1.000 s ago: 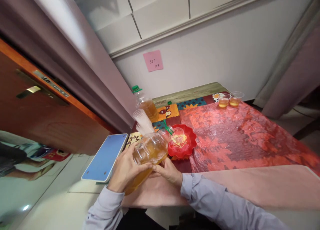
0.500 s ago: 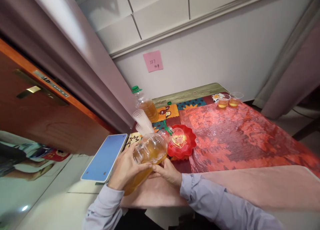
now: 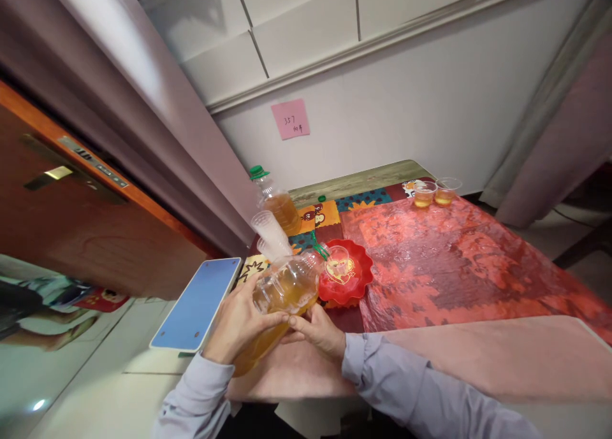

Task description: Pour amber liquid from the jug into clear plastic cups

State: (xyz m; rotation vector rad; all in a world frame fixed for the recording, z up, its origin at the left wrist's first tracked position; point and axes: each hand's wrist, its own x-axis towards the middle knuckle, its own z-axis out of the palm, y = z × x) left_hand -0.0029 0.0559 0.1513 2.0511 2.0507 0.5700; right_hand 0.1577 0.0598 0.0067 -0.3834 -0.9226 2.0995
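Observation:
A large clear plastic bottle [image 3: 289,286] of amber liquid lies tilted between my hands, its neck toward the red scalloped tray [image 3: 356,286]. My left hand [image 3: 239,327] wraps round the bottle's side, thumb across it. From the near side, my right hand [image 3: 318,329] grips it lower down, fingers partly hidden beneath. By the bottle's mouth, a clear plastic cup [image 3: 337,260] is on the tray; how much is in it I cannot tell. A green handle strip [image 3: 319,246] shows at the bottle's neck.
Stacked clear cups [image 3: 271,232] lean beside a second bottle with a green cap [image 3: 282,211]. A loose green cap [image 3: 322,198] lies behind. Two cups of amber liquid [image 3: 424,195] stand at the table's far right. Left are a blue board [image 3: 198,305] and a person's legs [image 3: 41,334].
The whole view has shifted slightly. My hands keep the same hold on the bottle, which stays tilted toward the cup on the tray.

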